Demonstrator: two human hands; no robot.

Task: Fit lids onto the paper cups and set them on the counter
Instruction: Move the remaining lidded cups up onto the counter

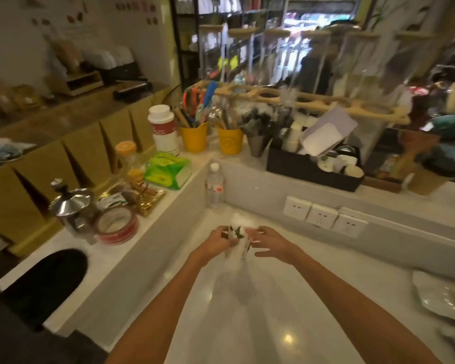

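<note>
A white paper cup [238, 233] with a green leaf print is held above the white counter [286, 298], blurred by motion. My left hand [217, 244] grips its left side. My right hand [269, 244] is at the cup's right side with fingers spread, touching its rim area. A pale cap-like shape tops the cup; I cannot tell whether it is a fitted lid. More white cups [294, 137] are stacked in a black tray [313, 170] on the raised ledge behind.
A water bottle [215, 186] stands in the counter's far corner. Wall sockets [323, 216] line the backsplash. The left ledge holds a steel pot [72, 206], a tape roll [117, 225], tissues [168, 169] and yellow utensil cups [195, 137]. A foil bag [441, 298] lies at the right.
</note>
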